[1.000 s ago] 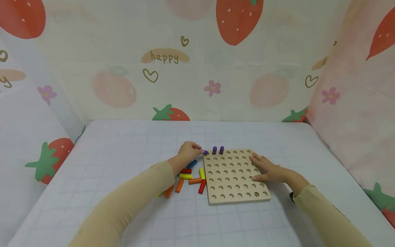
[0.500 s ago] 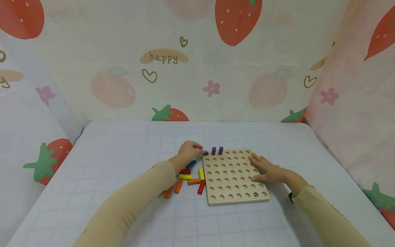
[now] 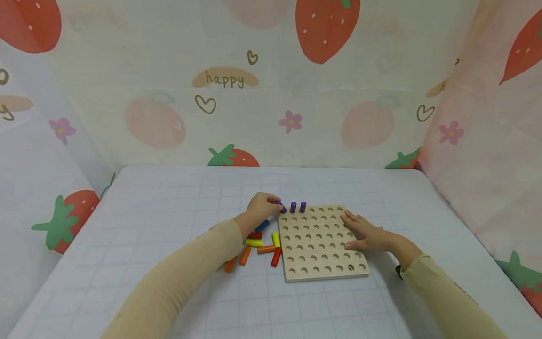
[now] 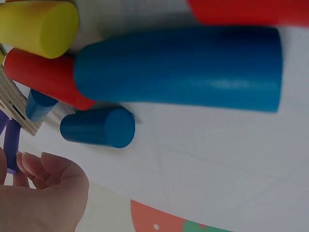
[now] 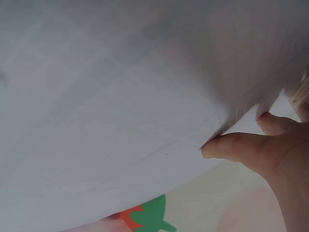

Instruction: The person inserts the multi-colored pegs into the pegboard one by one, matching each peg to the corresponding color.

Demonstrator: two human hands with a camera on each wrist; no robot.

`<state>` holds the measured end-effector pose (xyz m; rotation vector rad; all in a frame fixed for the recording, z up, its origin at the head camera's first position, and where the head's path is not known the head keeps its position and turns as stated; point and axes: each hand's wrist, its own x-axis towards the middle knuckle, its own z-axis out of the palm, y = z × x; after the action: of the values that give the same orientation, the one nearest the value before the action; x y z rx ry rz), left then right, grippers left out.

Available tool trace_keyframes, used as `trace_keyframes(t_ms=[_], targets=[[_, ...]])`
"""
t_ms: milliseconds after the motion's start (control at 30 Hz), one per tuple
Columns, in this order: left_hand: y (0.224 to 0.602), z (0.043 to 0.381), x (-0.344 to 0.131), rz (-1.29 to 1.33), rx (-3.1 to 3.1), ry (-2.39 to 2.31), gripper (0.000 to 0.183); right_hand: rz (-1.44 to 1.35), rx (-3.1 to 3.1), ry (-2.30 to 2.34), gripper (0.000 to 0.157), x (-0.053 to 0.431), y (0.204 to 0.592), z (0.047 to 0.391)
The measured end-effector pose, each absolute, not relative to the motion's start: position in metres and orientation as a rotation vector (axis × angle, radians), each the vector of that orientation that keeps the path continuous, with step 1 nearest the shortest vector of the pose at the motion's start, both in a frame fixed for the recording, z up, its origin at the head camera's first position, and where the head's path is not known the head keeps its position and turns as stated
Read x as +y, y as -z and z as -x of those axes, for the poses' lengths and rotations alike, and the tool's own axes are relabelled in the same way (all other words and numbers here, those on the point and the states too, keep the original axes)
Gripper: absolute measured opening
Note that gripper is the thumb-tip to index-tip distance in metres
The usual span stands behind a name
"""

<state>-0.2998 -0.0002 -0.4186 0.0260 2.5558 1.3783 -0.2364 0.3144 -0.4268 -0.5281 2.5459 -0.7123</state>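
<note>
In the head view, my left hand (image 3: 260,208) pinches a purple peg (image 3: 281,206) at the far left corner of a wooden pegboard (image 3: 323,278). The peg leans, its lower end at the corner hole; whether it is inside I cannot tell. Two more purple pegs (image 3: 293,207) stand upright beside it in the far row. The left wrist view shows the held peg (image 4: 12,145) between thumb and fingers. My right hand (image 3: 370,235) rests on the board's right edge with fingers spread; the right wrist view catches only part of this hand (image 5: 285,154).
Left of the board lie several loose pegs: blue (image 3: 262,226), red (image 3: 276,257), yellow (image 3: 254,243) and orange (image 3: 245,255). A large blue peg (image 4: 178,67) is close to the left wrist camera. A patterned cloth wall (image 3: 169,122) stands behind the table (image 3: 330,310).
The purple peg in my left hand has tipped from lying nearly flat to a steeper lean, as the hand rose slightly. My right hand has stayed on the board.
</note>
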Motion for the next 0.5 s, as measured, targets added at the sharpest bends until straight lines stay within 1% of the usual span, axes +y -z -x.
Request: trace_keyframes(t_ms=[500], targets=[[0.4108,0.3017,-0.0024,-0.020,2.500,-1.374,0.029,0.526,2.548,0.725,0.091,0.3134,0.4264,0.2353]])
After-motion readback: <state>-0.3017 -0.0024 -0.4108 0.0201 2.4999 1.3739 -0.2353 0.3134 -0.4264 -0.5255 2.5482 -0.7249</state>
